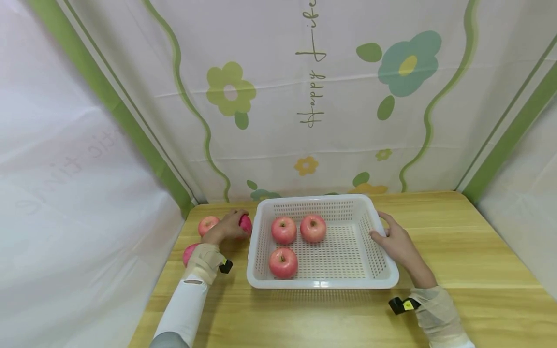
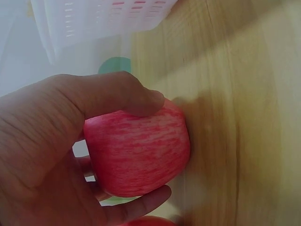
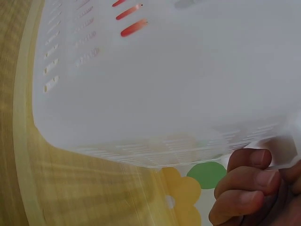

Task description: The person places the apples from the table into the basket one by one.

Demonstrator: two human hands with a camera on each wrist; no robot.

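If the left hand (image 1: 226,226) fingers (image 2: 136,96), curled tight round the apple (image 2: 138,153), let go, it may roll; right hand (image 1: 398,244) fingers (image 3: 247,181) pinch the basket (image 1: 322,282) rim.

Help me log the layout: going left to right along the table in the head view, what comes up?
Loose apple at the far left → left hand gripping an apple → white basket holding three apples → right hand on the basket's right rim.

Bright, even light; blurred wrist views
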